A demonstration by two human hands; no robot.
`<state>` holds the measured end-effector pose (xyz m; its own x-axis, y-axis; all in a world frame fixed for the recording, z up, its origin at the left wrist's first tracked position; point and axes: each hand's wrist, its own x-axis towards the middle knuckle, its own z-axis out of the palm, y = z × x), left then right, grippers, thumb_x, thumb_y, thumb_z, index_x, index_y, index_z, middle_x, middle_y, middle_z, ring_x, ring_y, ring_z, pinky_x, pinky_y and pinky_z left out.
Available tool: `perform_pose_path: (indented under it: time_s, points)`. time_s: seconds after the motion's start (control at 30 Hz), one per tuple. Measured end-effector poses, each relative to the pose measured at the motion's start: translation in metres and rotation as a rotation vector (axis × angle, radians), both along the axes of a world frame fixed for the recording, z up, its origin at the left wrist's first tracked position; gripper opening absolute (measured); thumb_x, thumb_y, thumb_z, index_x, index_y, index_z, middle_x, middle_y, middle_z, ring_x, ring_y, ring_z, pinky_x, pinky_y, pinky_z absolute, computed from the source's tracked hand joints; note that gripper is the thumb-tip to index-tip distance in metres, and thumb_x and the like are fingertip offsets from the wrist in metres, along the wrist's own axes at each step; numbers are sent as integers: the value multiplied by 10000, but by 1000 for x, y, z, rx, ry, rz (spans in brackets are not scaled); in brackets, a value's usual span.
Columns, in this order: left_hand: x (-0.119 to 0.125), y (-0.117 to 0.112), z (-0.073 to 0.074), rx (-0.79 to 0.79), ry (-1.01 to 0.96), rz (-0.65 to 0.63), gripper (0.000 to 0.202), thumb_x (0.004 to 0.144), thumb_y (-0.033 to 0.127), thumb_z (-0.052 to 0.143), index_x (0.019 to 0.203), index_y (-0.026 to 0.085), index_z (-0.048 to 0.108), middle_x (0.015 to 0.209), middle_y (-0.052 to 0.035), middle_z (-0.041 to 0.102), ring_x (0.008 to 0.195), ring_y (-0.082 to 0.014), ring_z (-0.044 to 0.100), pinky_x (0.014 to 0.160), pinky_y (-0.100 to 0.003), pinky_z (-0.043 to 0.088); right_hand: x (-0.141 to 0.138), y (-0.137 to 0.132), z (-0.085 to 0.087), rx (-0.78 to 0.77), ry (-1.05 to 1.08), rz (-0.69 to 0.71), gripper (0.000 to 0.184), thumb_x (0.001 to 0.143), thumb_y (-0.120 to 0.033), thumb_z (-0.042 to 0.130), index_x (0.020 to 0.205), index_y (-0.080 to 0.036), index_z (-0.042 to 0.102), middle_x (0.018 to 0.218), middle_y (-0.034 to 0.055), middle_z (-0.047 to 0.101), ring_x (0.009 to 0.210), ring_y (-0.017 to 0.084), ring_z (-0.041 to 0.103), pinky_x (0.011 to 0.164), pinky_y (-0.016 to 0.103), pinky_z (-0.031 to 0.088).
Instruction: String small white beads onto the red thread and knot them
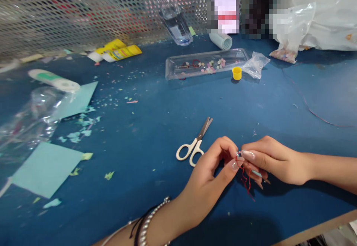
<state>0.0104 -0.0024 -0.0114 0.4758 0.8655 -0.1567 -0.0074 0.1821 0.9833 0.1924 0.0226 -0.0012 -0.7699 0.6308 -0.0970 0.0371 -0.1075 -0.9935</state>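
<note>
Moderate light spreads over the worktop (156, 123), with soft, dark shadows on the near side of the right hand (284, 162). White glints fleck the plastic wrap (46, 103). The left edge looks smeared and stretched; coarse pixel blocks mask upper-right patches.

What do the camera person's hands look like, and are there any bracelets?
The left hand has a silvery beaded bracelet at the wrist, with a black cord bracelet beside it and a thin pale band further up the arm. The right hand wears no bracelet that shows. No sleeves show. The thumbnails look long and shiny.
</note>
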Motion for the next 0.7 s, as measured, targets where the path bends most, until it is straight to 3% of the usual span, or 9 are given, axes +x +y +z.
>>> perform_pose_path:
  time_s: [0.2, 0.47, 0.7]
  points:
    - [0, 3, -2, 30, 77, -10, 255, 856, 427, 522, 757, 201, 456, 687, 43, 401, 617, -108, 394, 571, -233, 320, 0, 0, 0, 75, -21, 40, 332, 967, -280, 293, 680, -163, 412, 537, -30, 496, 480, 58, 446, 501, 154, 375]
    - [-1, 2, -4, 10, 104, 16, 357, 789, 550, 532, 735, 204, 462, 657, 49, 425, 595, -111, 425, 559, -236, 319, 1, 1, 1, -6, -49, 55, 333, 965, -314, 300, 697, -161, 425, 536, -26, 502, 466, 65, 437, 484, 163, 375]
    - [2, 5, -1, 13, 118, 33, 360, 792, 529, 548, 704, 190, 467, 615, 51, 442, 566, -102, 397, 535, -219, 309, -1, 4, 3, -132, -17, 88, 345, 963, -306, 312, 689, -148, 451, 537, -12, 529, 474, 66, 449, 486, 166, 388]
